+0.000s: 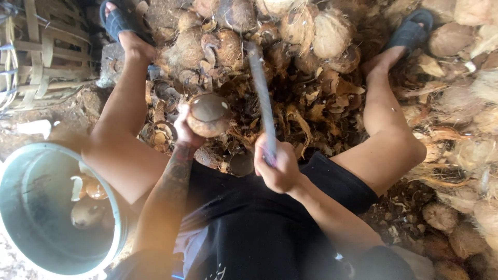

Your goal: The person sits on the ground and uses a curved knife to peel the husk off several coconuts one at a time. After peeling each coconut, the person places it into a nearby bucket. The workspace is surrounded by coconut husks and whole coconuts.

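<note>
Coconuts, husked and hairy, lie heaped in a wide pile [290, 31] across the top and right of the view, with torn brown husk scraps [316, 111] strewn thickly over the ground between the person's bare legs. At lower left stands a large round grey bucket [26, 207], its rim pale; inside it rest a few peeled coconut pieces [88, 207], pale and brownish. A woven bamboo basket [39, 49] sits at upper left, well apart from the hands. The person sits with knees spread, wearing black shorts, each foot in a dark sandal [119, 21] resting against the pile. A long grey metal blade [259, 88] runs from the right hand up toward the heap, tilted slightly to the left at its far end and somewhat blurred. The right hand [277, 163] is closed in a full fist around the lower end of the blade. Just beside the blade, to its left, is the coconut being worked [209, 115], round and brown with a darker smooth face turned toward the camera, held up above the husk litter. The left hand [184, 129] grips it from the left and below, fingers curled around its side; the forearm behind it carries dark tattoo markings.
</note>
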